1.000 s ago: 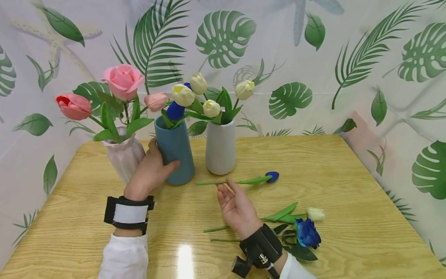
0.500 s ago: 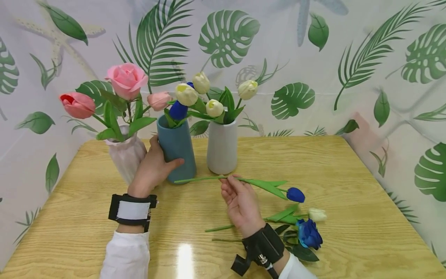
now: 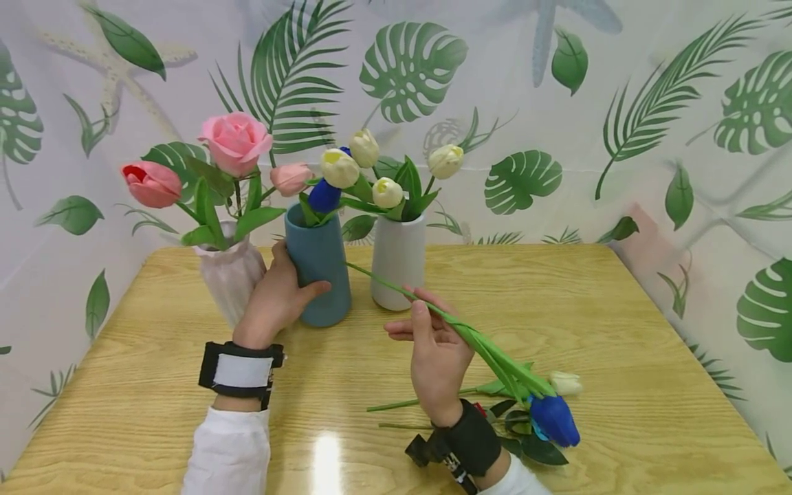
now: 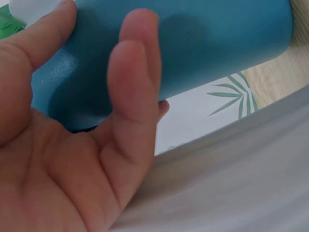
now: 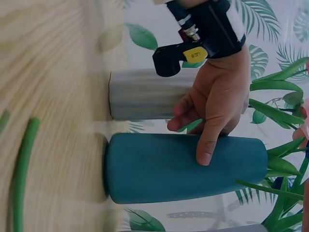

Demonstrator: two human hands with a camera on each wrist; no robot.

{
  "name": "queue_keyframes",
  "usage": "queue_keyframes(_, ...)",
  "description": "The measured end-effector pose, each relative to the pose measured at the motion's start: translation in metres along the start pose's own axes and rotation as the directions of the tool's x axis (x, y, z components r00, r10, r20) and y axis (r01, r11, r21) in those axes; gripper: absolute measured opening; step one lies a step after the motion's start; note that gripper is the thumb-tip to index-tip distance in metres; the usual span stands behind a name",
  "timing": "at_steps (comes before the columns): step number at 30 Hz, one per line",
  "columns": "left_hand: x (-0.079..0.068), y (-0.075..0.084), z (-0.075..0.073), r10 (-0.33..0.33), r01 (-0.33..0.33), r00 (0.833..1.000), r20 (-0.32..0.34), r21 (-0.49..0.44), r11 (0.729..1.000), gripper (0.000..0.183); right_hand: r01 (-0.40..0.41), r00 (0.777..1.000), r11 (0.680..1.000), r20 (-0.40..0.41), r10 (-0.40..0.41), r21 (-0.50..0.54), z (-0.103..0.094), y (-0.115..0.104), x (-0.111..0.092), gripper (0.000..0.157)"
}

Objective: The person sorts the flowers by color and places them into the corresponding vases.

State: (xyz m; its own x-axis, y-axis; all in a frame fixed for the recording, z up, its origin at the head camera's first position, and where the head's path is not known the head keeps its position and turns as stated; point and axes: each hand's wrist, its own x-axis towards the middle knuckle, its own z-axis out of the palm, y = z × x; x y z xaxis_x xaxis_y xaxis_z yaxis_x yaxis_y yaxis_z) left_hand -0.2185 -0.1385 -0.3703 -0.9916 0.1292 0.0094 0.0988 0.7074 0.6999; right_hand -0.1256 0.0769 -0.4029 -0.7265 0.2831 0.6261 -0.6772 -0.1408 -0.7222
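My left hand (image 3: 272, 299) grips the blue vase (image 3: 322, 275) from its left side, thumb across the front. In the left wrist view the fingers of this hand (image 4: 63, 164) lie around the vase wall (image 4: 217, 43). A blue tulip (image 3: 324, 196) stands in that vase. My right hand (image 3: 441, 357) pinches another blue tulip (image 3: 504, 361) by its green stem. Its bloom points down to the right, and the bare stem end slants up left, overlapping the blue vase's side. The right wrist view shows the stem tip (image 5: 270, 189) near the upper part of the upright vase (image 5: 159, 166).
Left of the blue vase stands a pale ruffled vase (image 3: 229, 275) with a pink rose (image 3: 237, 144) and pink tulips. On its right is a white vase (image 3: 399, 265) of white tulips. A white tulip (image 3: 566, 383) and a dark-leaved blue rose (image 3: 541, 447) lie on the wooden table (image 3: 650, 344).
My right hand has lifted the blue tulip off the table and turned it, stem end rising and bloom swinging down toward me. The left hand stays on the blue vase.
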Motion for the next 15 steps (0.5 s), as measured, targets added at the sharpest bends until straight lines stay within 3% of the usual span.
queue_keyframes(7,0.0,0.002,0.001,-0.006,0.006,1.0,-0.002,0.017,1.0,0.102,0.13,0.991,0.991,-0.003,-0.13,0.028,0.01,-0.001,0.007,0.025)
queue_keyframes(15,-0.002,0.003,0.002,-0.011,0.011,1.0,-0.008,0.017,1.0,0.102,0.124,0.992,0.992,0.019,-0.124,0.034,0.025,0.0,0.016,0.027)
